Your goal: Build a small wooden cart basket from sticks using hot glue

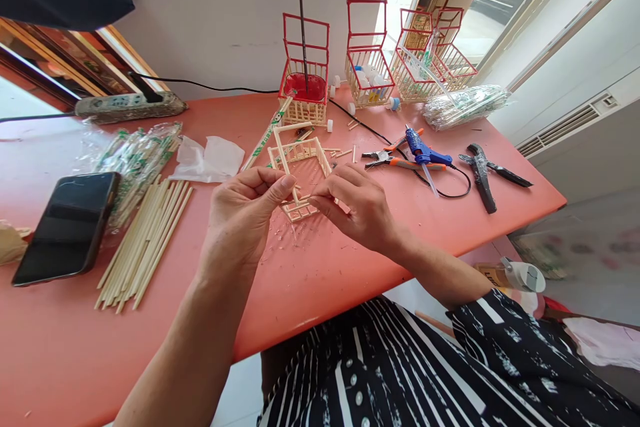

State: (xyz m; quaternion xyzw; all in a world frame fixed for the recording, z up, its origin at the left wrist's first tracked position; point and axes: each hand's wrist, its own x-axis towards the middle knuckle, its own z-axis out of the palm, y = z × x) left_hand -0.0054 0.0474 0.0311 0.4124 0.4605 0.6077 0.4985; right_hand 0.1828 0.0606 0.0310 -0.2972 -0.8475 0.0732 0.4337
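Note:
My left hand [245, 210] pinches a small frame of pale wooden sticks [283, 159] between thumb and fingers, holding it tilted above the table. My right hand [357, 203] is closed, its thumb and fingertips pressed together at the end of the frame's lower bar; the exact grip is partly hidden. Behind and below the frame, a low open basket of the same pale sticks [324, 159] stands on the table, partly covered by my hands. Small shavings and short stick bits lie around it.
Bare sticks [143, 247], a phone [67, 227] and wrapped chopsticks [145, 153] lie left. Right are a blue glue gun [420, 147], orange-handled pliers [400, 160] and black-handled cutters [483, 177]. Several red-trimmed stick carts [367, 60] stand behind. A black cord [357, 121] crosses the pink table [310, 287].

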